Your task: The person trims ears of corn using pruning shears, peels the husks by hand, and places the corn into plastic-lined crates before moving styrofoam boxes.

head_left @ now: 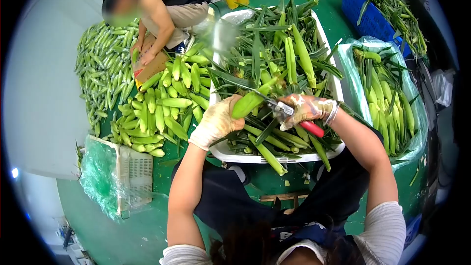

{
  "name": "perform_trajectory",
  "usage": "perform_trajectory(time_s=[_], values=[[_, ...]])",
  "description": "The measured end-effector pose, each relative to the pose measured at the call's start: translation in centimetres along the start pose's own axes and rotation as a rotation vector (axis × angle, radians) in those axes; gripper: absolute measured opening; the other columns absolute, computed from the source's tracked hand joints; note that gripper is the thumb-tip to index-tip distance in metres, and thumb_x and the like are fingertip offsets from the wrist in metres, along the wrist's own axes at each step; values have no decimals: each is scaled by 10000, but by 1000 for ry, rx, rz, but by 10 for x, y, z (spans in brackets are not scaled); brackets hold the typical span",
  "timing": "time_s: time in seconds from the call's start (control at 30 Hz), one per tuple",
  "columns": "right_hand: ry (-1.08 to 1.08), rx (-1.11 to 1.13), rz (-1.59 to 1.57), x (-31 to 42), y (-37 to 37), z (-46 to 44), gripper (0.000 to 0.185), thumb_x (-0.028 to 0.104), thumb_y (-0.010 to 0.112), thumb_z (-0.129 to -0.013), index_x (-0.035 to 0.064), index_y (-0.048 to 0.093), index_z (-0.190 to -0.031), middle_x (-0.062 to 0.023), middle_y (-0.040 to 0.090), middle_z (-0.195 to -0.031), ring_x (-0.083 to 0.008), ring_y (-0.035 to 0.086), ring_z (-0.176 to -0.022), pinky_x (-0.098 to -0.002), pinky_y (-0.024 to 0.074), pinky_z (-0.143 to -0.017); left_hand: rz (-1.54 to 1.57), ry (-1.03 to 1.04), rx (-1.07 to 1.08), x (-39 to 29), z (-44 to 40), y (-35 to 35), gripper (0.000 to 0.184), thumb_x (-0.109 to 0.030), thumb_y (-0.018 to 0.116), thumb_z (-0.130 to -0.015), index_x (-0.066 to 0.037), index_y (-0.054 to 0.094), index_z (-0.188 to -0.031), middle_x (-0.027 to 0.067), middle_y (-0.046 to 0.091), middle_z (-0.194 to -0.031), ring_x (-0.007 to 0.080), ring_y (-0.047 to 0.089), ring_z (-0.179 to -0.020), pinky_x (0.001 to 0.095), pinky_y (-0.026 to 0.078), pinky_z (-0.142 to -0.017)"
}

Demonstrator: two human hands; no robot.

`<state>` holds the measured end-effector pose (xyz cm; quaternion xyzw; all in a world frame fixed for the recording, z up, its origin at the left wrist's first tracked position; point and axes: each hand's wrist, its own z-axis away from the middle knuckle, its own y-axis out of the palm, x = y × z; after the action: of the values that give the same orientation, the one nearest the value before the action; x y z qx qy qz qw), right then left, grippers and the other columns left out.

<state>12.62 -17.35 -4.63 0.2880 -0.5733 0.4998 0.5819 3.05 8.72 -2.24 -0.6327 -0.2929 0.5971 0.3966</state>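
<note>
My left hand [218, 120], in a pale work glove, is wrapped round the lower end of a green corn ear [249, 103]. My right hand [305, 109], in a stained glove, grips shears with a red handle [312, 128]. The metal blades of the shears reach toward the ear's upper end; whether they touch it is hard to tell. Below both hands is a white crate [319, 157] full of corn ears and long loose leaves. A narrow ear [267, 155] lies slanted over the crate's near edge.
A heap of trimmed corn [162, 113] lies left of the crate, with wrapped ears [105, 59] beyond. A co-worker [167, 12] crouches there, hands on a cardboard box [153, 66]. Lined basket [421, 140] at right, blue crate [354, 12] behind, plastic-draped crate [140, 172] at left.
</note>
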Motion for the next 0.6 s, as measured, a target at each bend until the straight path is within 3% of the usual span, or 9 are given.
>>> perform_trajectory(time_s=[0.07, 0.13, 0.2, 0.27, 0.33, 0.37, 0.43, 0.5, 0.6], values=[[177, -28, -389, 1, 12, 4, 236, 184, 728, -755, 24, 556, -761, -43, 600, -651, -126, 571, -533, -252, 489, -521, 446, -101, 108, 17, 2, 6, 644, -145, 740, -684, -51, 479, -1265, 159, 616, -995, 225, 612, -933, 302, 466, -833], [114, -227, -562, 9, 25, 3, 211, 164, 673, -808, 33, 541, -710, -34, 566, -571, -119, 548, -452, -242, 474, -447, 659, -85, 206, 22, 5, 10, 660, -69, 722, -693, -47, 455, -1295, 109, 607, -1036, 155, 563, -943, 295, 457, -840], [129, -260, -478, 2, 16, 8, 240, 198, 678, -808, 36, 534, -705, -36, 559, -567, -121, 545, -448, -254, 463, -447, 985, -119, 40, 24, 8, 9, 650, -34, 722, -702, -9, 444, -1290, 66, 590, -1107, 146, 542, -986, 305, 457, -858], [198, -198, -244, 20, 4, 29, 279, 263, 693, -799, 46, 531, -732, -31, 564, -613, -118, 562, -572, -274, 455, -560, 756, -100, 6, 30, 0, -15, 545, -156, 697, -797, 51, 476, -1249, 59, 592, -1107, 153, 554, -984, 289, 457, -868], [63, -407, -20, 18, -11, 60, 281, 289, 691, -800, 47, 549, -802, -28, 582, -685, -111, 557, -652, -273, 451, -612, 808, -387, -261, 109, -11, -16, 380, -281, 597, -873, -21, 597, -1151, 57, 621, -1054, 153, 565, -907, 308, 443, -851], [27, -439, -190, 24, -22, 81, 317, 312, 694, -793, 41, 557, -883, -33, 589, -739, -108, 551, -688, -277, 446, -626, 916, -364, -344, 103, -16, -37, 400, -321, 583, -880, -41, 586, -1166, 69, 609, -1070, 172, 552, -979, 323, 417, -901], [87, -733, -120, 36, -54, 139, 346, 316, 701, -774, 30, 569, -917, -51, 600, -747, -121, 561, -700, -287, 456, -641, 1283, -324, -642, 185, -37, -53, 583, -375, 662, -813, -65, 478, -1271, 84, 506, -1224, 253, 463, -1133, 448, 346, -1014], [394, -1084, 93, 5, -92, 193, 394, 338, 707, -737, 19, 583, -934, -98, 620, -784, -183, 583, -713, -322, 473, -667, 1537, -491, -706, 264, -59, -73, 606, -396, 664, -802, -80, 466, -1279, 123, 466, -1301, 298, 415, -1203, 494, 310, -1042], [1020, -1369, 361, -85, -144, 270, 410, 313, 657, -716, 3, 594, -978, -196, 650, -903, -311, 629, -808, -386, 487, -740, 1277, -610, -965, 361, -83, -59, 458, -320, 552, -877, -90, 489, -1267, 88, 462, -1344, 298, 422, -1219, 504, 338, -1013]])
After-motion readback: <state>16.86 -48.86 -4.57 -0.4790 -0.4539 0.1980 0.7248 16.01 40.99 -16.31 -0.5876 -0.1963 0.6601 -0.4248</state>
